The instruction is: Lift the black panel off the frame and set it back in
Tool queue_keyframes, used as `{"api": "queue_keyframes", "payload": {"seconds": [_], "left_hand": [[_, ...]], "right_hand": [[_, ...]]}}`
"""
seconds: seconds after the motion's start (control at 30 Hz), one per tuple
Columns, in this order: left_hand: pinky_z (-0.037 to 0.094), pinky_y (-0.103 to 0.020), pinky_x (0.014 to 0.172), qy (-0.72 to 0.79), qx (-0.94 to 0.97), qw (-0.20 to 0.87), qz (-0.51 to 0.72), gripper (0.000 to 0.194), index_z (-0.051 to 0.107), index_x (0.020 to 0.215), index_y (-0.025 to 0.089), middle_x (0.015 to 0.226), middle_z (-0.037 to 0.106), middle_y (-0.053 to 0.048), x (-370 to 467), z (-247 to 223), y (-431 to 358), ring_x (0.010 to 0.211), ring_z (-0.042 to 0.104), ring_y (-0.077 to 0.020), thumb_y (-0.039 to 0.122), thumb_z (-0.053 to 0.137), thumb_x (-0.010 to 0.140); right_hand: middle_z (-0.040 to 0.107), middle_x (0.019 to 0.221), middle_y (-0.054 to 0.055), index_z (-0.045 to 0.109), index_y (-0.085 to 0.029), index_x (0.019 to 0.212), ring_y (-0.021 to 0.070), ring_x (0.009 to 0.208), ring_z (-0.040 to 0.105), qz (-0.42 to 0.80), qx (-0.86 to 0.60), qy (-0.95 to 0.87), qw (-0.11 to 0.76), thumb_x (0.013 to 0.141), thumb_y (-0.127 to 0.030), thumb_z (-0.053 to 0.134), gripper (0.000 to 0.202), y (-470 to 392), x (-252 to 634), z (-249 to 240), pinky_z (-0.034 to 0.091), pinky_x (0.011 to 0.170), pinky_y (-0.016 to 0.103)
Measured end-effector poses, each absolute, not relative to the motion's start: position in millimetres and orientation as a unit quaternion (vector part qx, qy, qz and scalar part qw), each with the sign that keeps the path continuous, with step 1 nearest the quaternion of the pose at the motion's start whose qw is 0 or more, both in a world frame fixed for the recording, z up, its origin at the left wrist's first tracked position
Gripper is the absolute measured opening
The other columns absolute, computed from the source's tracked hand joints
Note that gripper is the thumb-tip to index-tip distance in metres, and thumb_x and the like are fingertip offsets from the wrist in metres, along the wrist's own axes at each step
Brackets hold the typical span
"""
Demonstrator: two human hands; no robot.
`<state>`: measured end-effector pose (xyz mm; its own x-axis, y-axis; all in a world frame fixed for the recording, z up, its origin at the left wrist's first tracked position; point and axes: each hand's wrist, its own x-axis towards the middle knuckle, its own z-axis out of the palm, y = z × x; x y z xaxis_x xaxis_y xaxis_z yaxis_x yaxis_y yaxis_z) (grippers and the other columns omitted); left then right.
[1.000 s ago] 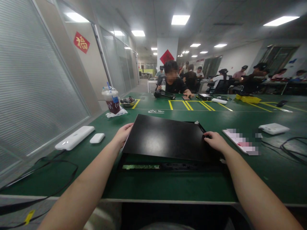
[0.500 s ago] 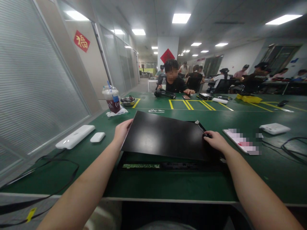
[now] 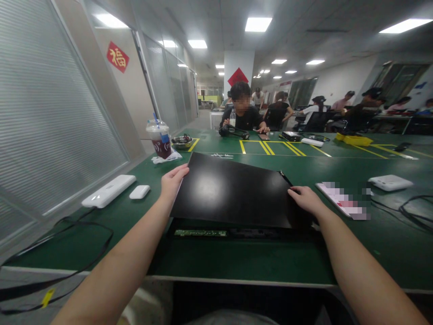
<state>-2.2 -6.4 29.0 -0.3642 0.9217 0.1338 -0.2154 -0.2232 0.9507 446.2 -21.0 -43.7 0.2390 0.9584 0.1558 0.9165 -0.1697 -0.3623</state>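
Head cam: L hand (image 3: 174, 183) is shut on the left edge of a big black panel (image 3: 233, 194), thumb & fingers pinching it. Panel is flat, thin & smooth w/ straight sides, shiny in spots. It's tilted over a thin black frame (image 3: 257, 233) on the flat green table (image 3: 237, 266), btwn the 2 hands. R hand (image 3: 306, 198) is at the right edge, fingers bent; can't tell if they grip the panel, the frame or both. Frame's near side shows a long, skinny green circuit strip (image 3: 201, 233). Off to the left: a long white box (image 3: 108, 191) w/ round corners, a small smooth white case (image 3: 140, 192) & a clear plastic cup (image 3: 158, 131) on crumpled white paper (image 3: 172, 156). Off to the right: a flat phone (image 3: 338, 201), partly blurred, & loopy black cords (image 3: 411, 211)
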Motion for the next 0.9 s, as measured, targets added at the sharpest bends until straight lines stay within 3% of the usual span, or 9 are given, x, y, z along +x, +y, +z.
{"api": "queue_keyframes", "payload": {"seconds": [0.1, 0.3, 0.4, 0.53, 0.67, 0.77, 0.9], "left_hand": [[0.05, -0.037, 0.092, 0.44, 0.385, 0.416, 0.696, 0.044, 0.08, 0.083, 0.013, 0.092, 0.078, -0.009, -1.4, 27.6, -6.1, 0.101, 0.068, -0.028, 0.033, 0.088, 0.044], [0.05, -0.038, 0.093, 0.462, 0.395, 0.398, 0.687, 0.038, 0.079, 0.08, 0.014, 0.09, 0.078, -0.008, -6.0, 22.6, -0.6, 0.104, 0.067, -0.0296, 0.034, 0.085, 0.048], [0.051, -0.038, 0.093, 0.491, 0.393, 0.376, 0.68, 0.027, 0.078, 0.079, 0.015, 0.09, 0.078, -0.007, -11.4, 20.1, 4.8, 0.104, 0.067, -0.0297, 0.031, 0.078, 0.057], [0.048, -0.038, 0.1, 0.504, 0.459, 0.293, 0.671, 0.023, 0.078, 0.085, 0.016, 0.104, 0.077, -0.007, -25.7, 14.3, 10.1, 0.112, 0.064, -0.0293, 0.029, 0.066, 0.069], [0.038, -0.038, 0.111, 0.51, 0.557, 0.219, 0.618, 0.032, 0.078, 0.091, 0.018, 0.115, 0.075, -0.005, -45.0, 0.9, 11.8, 0.121, 0.059, -0.0316, 0.024, 0.069, 0.061], [0.039, -0.04, 0.109, 0.51, 0.628, 0.166, 0.563, 0.043, 0.075, 0.104, 0.019, 0.121, 0.072, -0.006, -53.9, -10.5, 14.8, 0.122, 0.059, -0.033, 0.03, 0.066, 0.063], [0.04, -0.041, 0.108, 0.51, 0.669, 0.118, 0.527, 0.048, 0.072, 0.112, 0.018, 0.126, 0.07, -0.009, -56.6, -18.1, 21.6, 0.122, 0.059, -0.0324, 0.035, 0.061, 0.068]], "right_hand": [[0.067, 0.124, 0.022, 0.073, -0.008, 0.116, 0.0351, 0.119, 0.061, 0.077, -0.757, -0.607, 0.227, 0.089, -0.042, 0.052, 0.049, -20.6, 446.7, -43.6, 0.045, 0.102, 0.043], [0.075, 0.106, 0.012, 0.078, -0.019, 0.089, 0.0311, 0.105, 0.067, 0.212, -0.751, -0.504, 0.369, 0.073, -0.039, 0.072, 0.027, -26.0, 445.7, -35.9, 0.048, 0.098, 0.044], [0.077, 0.097, 0.009, 0.077, -0.02, 0.083, 0.0286, 0.102, 0.068, 0.287, -0.716, -0.432, 0.467, 0.063, -0.031, 0.079, 0.023, -27.2, 443.6, -32.6, 0.049, 0.097, 0.042], [0.077, 0.088, 0.006, 0.077, -0.021, 0.084, 0.0272, 0.096, 0.069, 0.347, -0.646, -0.386, 0.56, 0.054, -0.023, 0.081, 0.03, -27.5, 438.2, -26.8, 0.05, 0.096, 0.042], [0.077, 0.087, 0.004, 0.076, -0.022, 0.091, 0.0252, 0.089, 0.072, 0.422, -0.565, -0.336, 0.624, 0.058, -0.023, 0.078, 0.034, -31.6, 432.0, -12.8, 0.055, 0.088, 0.039], [0.077, 0.099, 0.001, 0.074, -0.025, 0.101, 0.0236, 0.096, 0.072, 0.479, -0.496, -0.344, 0.637, 0.065, -0.026, 0.072, 0.036, -37.1, 428.0, -1.2, 0.056, 0.09, 0.037], [0.076, 0.103, 0.001, 0.071, -0.027, 0.108, 0.0261, 0.106, 0.07, 0.527, -0.419, -0.354, 0.649, 0.074, -0.034, 0.067, 0.035, -47.3, 423.0, 8.4, 0.055, 0.095, 0.043]]}}
